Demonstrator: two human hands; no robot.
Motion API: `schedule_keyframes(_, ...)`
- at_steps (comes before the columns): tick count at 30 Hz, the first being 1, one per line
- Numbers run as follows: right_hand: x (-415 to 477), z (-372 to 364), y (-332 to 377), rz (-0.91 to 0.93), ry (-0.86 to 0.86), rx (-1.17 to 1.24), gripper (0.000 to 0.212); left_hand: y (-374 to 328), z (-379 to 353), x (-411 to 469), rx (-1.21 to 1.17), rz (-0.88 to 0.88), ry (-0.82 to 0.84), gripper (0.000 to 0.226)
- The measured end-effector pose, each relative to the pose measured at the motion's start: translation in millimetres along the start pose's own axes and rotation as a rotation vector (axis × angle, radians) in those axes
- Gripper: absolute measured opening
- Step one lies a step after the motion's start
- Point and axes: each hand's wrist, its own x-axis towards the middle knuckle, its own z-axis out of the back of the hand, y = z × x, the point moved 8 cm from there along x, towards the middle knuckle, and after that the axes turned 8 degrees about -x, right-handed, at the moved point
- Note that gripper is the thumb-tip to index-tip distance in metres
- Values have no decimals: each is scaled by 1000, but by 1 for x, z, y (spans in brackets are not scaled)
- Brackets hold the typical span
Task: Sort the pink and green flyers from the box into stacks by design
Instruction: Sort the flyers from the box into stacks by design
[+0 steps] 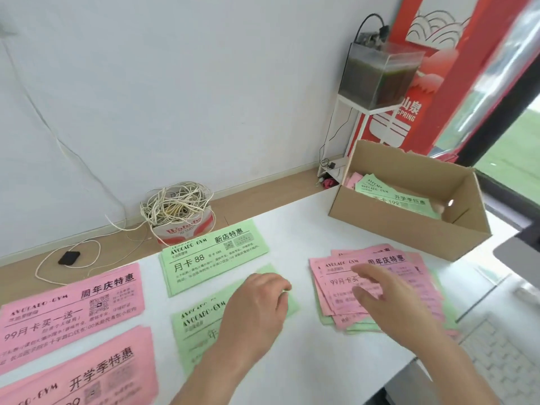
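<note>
The loose pile of pink and green paper flyers lies fanned and uneven on the white table, just in front of the open brown cardboard box, which holds more green and pink flyers. The right hand hovers over this pile, palm down, fingers extended and slightly spread; motion blur hides whether the tips touch the top pink sheet. Lift one sheet only: press lightly, slide the top flyer off its neighbours, and read the headline before moving it, since colour alone does not decide the design. The left hand rests on the near stack of green flyers, fingers bent and close together at the sheet's far edge; it cannot be told whether they pinch the paper or merely press it. Square that sheet to the stack before letting go. Further out lie a second green stack and two pink stacks, one far and one near, each with a different headline. Match the headline to the stack.
</note>
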Motion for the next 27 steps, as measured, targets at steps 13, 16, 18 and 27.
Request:
schedule_keyframes(13, 8, 10, -141, -140, 66, 14, 56, -69, -182, 27, 396, -99, 282, 59)
schedule_keyframes(16, 10, 9, -151, -124, 95, 8, 58, -69, -180, 22, 405, -144, 269, 42)
schedule_keyframes(18, 12, 11, -157, -137, 78, 13, 56, -68, -179, 21, 440, -175, 272, 47)
schedule_keyframes(27, 27, 19, -185, -253, -72, 339, 37, -78, -182, 25, 499, -209, 193, 42)
